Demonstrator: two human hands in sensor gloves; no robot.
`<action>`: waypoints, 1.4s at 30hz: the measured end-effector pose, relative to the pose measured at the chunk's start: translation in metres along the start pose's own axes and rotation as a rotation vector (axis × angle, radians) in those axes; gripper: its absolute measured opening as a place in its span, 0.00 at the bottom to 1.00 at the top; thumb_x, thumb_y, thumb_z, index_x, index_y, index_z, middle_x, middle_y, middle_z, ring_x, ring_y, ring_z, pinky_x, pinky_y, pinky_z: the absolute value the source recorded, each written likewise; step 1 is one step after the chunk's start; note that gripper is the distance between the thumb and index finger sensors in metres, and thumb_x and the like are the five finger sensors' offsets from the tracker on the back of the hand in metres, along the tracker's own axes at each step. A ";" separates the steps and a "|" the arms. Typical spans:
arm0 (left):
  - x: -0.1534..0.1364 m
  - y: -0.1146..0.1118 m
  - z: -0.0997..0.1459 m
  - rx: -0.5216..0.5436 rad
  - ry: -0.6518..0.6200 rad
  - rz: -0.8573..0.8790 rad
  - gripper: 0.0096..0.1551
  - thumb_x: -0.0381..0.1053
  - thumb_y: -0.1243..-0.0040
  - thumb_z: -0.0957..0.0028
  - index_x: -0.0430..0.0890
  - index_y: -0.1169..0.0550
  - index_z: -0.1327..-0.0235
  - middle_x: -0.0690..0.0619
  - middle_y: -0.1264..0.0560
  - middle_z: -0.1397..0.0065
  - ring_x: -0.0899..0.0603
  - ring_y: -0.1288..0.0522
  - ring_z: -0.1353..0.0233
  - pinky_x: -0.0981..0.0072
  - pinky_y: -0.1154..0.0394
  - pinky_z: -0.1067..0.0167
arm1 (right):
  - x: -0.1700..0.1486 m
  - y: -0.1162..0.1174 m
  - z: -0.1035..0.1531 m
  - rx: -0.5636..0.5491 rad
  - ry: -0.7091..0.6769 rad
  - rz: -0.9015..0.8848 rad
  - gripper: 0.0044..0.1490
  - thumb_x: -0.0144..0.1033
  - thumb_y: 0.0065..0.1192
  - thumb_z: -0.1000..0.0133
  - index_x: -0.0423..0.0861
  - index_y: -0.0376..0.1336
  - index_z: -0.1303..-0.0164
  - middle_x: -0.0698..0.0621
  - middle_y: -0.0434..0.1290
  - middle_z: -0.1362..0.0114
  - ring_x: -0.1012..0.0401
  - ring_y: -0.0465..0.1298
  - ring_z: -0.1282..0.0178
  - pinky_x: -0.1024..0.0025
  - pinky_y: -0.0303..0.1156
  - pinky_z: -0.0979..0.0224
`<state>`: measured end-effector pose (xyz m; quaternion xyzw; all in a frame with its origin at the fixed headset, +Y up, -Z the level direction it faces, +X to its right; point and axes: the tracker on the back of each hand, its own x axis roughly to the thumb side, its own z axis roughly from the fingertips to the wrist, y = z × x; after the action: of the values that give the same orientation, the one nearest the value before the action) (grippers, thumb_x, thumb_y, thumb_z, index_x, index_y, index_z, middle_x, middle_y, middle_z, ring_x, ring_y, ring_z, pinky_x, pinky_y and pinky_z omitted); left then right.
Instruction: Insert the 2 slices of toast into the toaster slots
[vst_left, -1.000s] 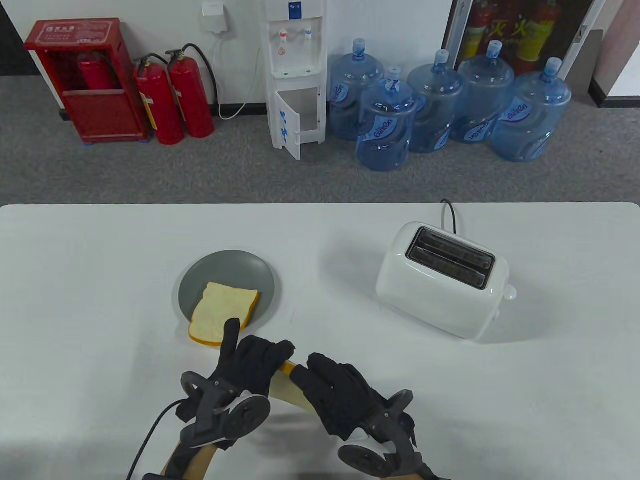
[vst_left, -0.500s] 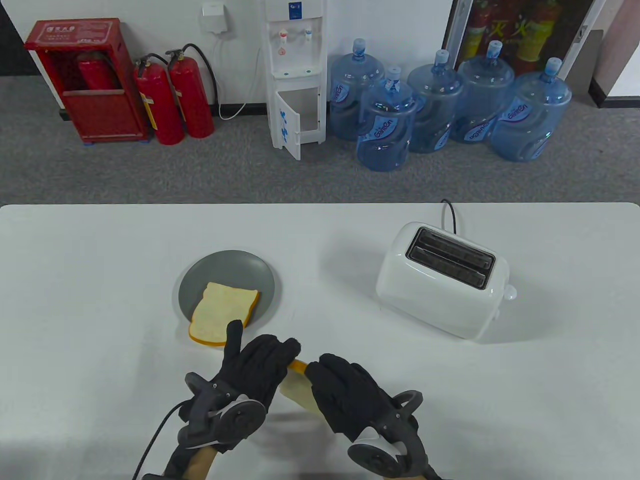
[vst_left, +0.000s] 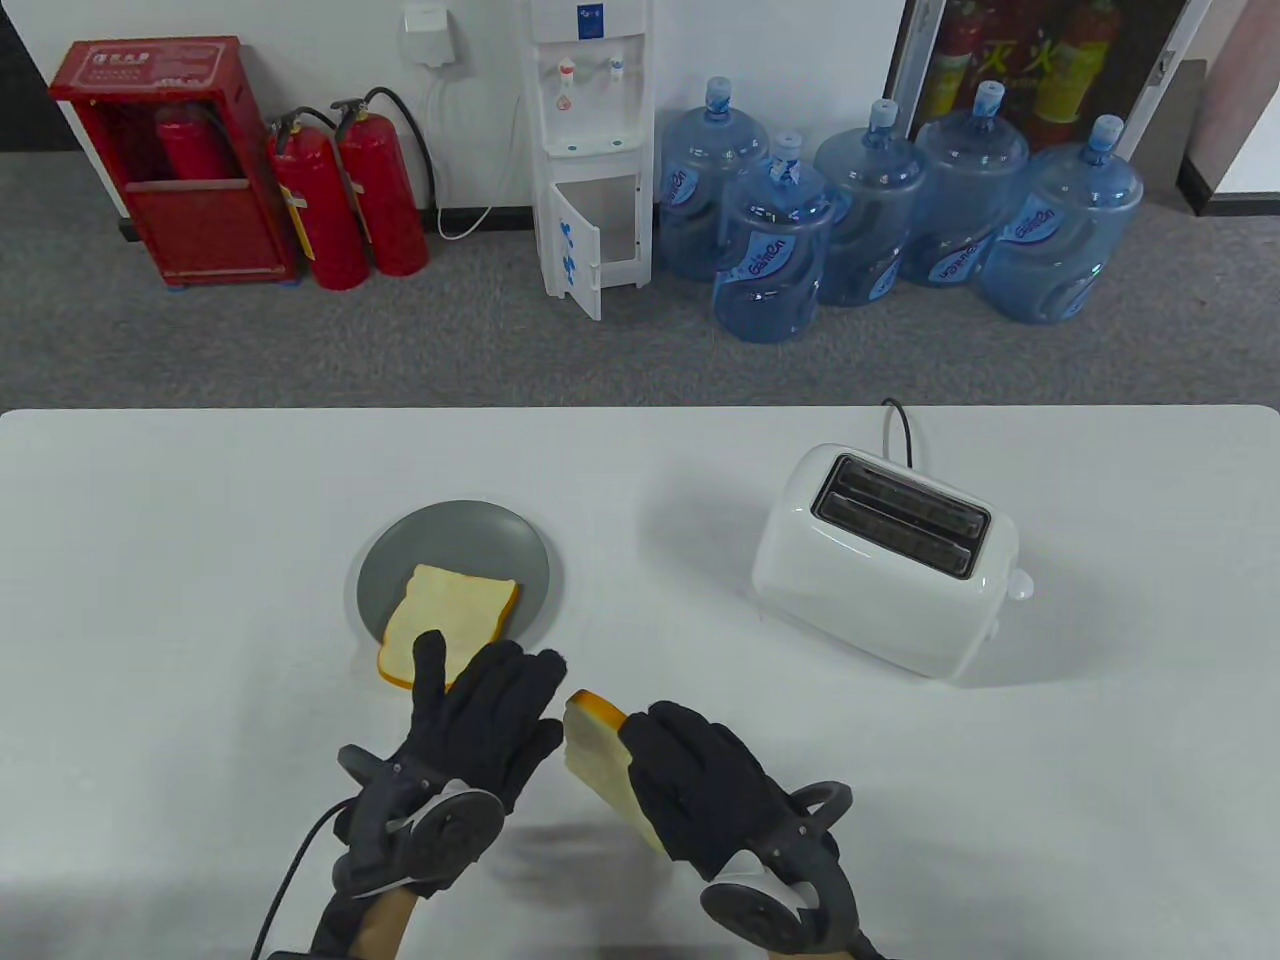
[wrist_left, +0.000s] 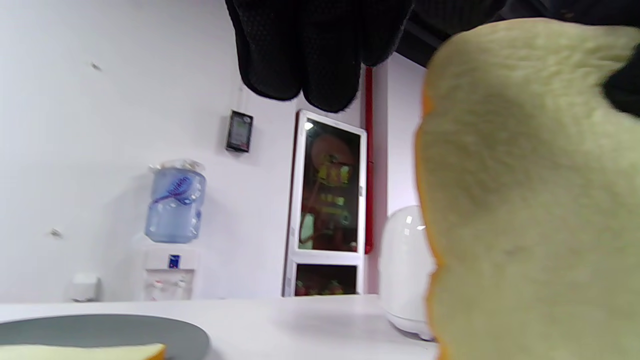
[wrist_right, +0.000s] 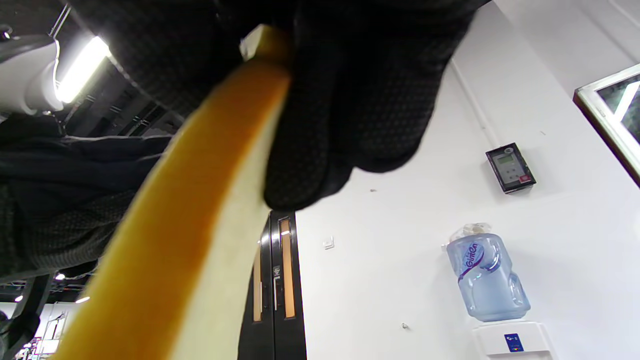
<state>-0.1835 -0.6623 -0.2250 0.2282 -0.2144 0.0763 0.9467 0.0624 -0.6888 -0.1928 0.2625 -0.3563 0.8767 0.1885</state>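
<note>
**1 slice in hand, 1 on the plate**

The right hand (vst_left: 700, 775) grips 1 slice of toast (vst_left: 600, 760) on edge above the table (vst_left: 150, 520), probably so it can drop narrow side first into a slot. The left hand (vst_left: 480, 715) hovers just beside it, fingers straight, holding nothing. The 2nd slice (vst_left: 445, 615) lies flat on the grey plate (vst_left: 470, 525), overhanging its near rim. The toaster (vst_left: 885, 560) stands well apart to the right, both slots empty and facing up.

right hand (vst_left: 700, 780) gripping toast slice (vst_left: 597, 752), toaster (vst_left: 885, 560)
</note>
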 end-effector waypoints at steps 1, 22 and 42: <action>-0.002 0.000 0.000 -0.003 0.009 -0.016 0.35 0.64 0.58 0.40 0.57 0.38 0.18 0.57 0.32 0.18 0.41 0.33 0.13 0.32 0.54 0.21 | 0.000 0.000 0.000 0.001 0.000 0.002 0.33 0.43 0.73 0.36 0.55 0.60 0.23 0.49 0.73 0.27 0.67 0.89 0.47 0.68 0.89 0.37; -0.062 -0.021 0.011 -0.184 0.397 -0.133 0.41 0.69 0.69 0.41 0.61 0.54 0.13 0.49 0.58 0.09 0.32 0.65 0.13 0.33 0.64 0.25 | 0.002 -0.004 -0.003 0.007 -0.006 0.028 0.33 0.41 0.72 0.35 0.56 0.57 0.22 0.49 0.71 0.25 0.64 0.88 0.44 0.62 0.87 0.35; -0.090 -0.036 0.019 -0.330 0.509 -0.153 0.42 0.70 0.72 0.42 0.62 0.56 0.13 0.48 0.61 0.09 0.32 0.68 0.14 0.33 0.66 0.26 | 0.005 -0.005 -0.005 0.033 -0.012 0.008 0.33 0.38 0.70 0.34 0.57 0.56 0.22 0.49 0.70 0.24 0.61 0.87 0.39 0.57 0.85 0.32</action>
<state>-0.2621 -0.7075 -0.2635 0.0607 0.0379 0.0235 0.9972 0.0592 -0.6808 -0.1902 0.2692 -0.3439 0.8817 0.1785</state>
